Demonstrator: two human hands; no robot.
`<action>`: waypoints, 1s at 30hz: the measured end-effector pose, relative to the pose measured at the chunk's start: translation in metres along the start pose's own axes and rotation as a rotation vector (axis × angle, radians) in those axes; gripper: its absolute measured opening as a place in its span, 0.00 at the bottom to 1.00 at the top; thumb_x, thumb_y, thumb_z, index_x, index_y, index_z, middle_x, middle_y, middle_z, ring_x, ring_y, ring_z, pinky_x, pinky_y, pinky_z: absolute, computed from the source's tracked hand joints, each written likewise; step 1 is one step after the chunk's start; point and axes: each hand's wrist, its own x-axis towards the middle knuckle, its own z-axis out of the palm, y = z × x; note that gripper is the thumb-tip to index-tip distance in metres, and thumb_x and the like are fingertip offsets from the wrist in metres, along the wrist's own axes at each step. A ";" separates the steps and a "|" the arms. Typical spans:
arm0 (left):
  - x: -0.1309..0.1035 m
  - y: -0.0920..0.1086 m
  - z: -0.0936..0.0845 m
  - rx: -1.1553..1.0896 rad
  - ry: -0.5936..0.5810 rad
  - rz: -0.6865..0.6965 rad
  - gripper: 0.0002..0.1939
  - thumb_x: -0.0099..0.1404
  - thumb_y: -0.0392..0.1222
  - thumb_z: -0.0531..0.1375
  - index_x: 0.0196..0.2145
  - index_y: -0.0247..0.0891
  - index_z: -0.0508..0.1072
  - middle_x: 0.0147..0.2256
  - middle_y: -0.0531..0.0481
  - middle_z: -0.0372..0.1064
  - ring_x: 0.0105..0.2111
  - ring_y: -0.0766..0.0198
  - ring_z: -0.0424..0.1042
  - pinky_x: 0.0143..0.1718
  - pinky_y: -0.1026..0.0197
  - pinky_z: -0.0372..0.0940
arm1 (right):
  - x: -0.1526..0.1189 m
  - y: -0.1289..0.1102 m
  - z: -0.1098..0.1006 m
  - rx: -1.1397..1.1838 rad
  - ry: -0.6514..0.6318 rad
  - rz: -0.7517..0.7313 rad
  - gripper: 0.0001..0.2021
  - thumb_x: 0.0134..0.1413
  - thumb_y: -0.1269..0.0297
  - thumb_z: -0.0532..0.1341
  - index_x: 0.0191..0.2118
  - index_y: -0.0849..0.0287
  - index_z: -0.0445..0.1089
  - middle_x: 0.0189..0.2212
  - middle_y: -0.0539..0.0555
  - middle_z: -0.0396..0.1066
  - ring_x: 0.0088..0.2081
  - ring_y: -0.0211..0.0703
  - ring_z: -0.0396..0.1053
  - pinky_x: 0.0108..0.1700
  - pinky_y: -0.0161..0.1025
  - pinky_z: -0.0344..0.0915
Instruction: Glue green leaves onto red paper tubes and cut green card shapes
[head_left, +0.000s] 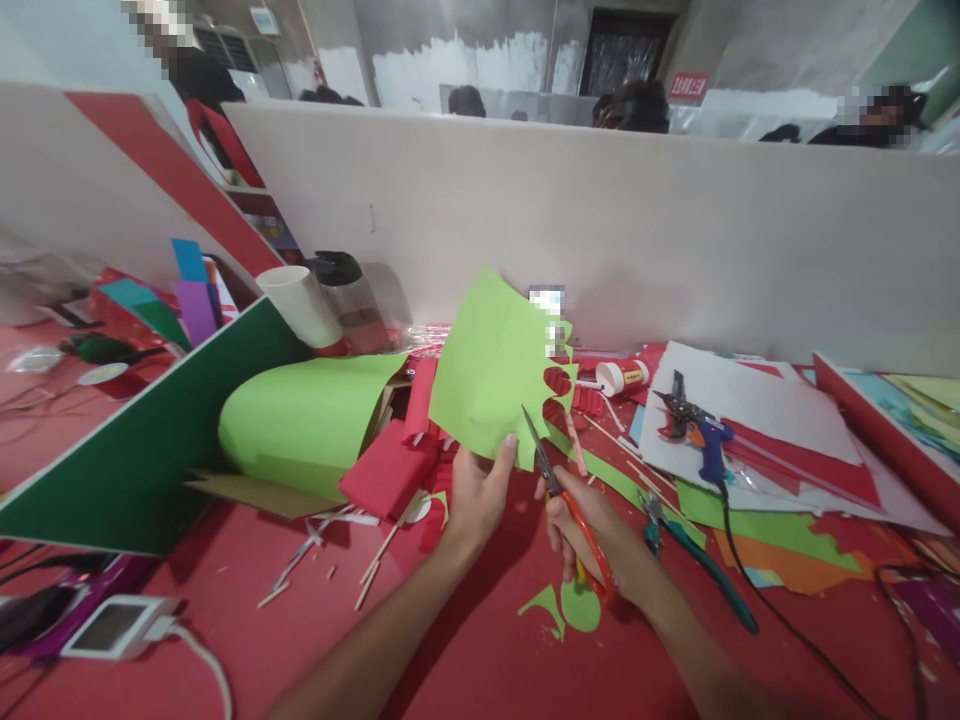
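Observation:
My left hand (480, 492) pinches the lower edge of a light green paper sheet (487, 365), thumb on the near side. Rounded bites are cut out along the sheet's right edge. In my right hand (581, 530) is a pair of scissors (583, 525) with orange-red handles, blades pointing up and left over the lower right part of the sheet. Whether the blades touch the paper I cannot tell. Below the right hand, a green paper disc (581, 605) and a curved green scrap (546, 608) lie on the red table.
Right of my hands lie teal-handled pliers (709, 565) and a blue glue gun (701, 430) with a black cord. To the left are rolled green paper (300, 425), red paper pieces (386, 470) and a green board (150, 460). A white partition (600, 220) stands behind; people are beyond it.

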 end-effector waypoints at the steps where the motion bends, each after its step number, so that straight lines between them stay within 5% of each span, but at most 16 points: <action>1: 0.000 0.000 0.000 -0.006 0.008 -0.001 0.12 0.66 0.48 0.64 0.38 0.35 0.75 0.33 0.47 0.77 0.34 0.58 0.75 0.34 0.61 0.68 | 0.000 0.000 0.000 -0.003 0.001 -0.003 0.20 0.64 0.43 0.56 0.49 0.54 0.63 0.22 0.42 0.63 0.15 0.32 0.63 0.16 0.27 0.63; 23: 0.001 0.003 -0.001 -0.046 0.006 0.005 0.11 0.65 0.48 0.64 0.36 0.36 0.74 0.38 0.43 0.78 0.45 0.53 0.76 0.48 0.55 0.68 | 0.000 -0.004 0.003 -0.010 0.027 -0.011 0.19 0.63 0.45 0.58 0.48 0.55 0.63 0.20 0.42 0.63 0.14 0.32 0.60 0.16 0.28 0.64; 30: 0.003 0.000 -0.002 -0.087 0.027 -0.053 0.18 0.62 0.50 0.67 0.44 0.35 0.75 0.42 0.42 0.78 0.43 0.54 0.77 0.46 0.55 0.69 | 0.000 0.003 0.002 0.018 0.019 -0.008 0.23 0.62 0.41 0.59 0.49 0.55 0.62 0.21 0.43 0.63 0.16 0.34 0.62 0.16 0.29 0.64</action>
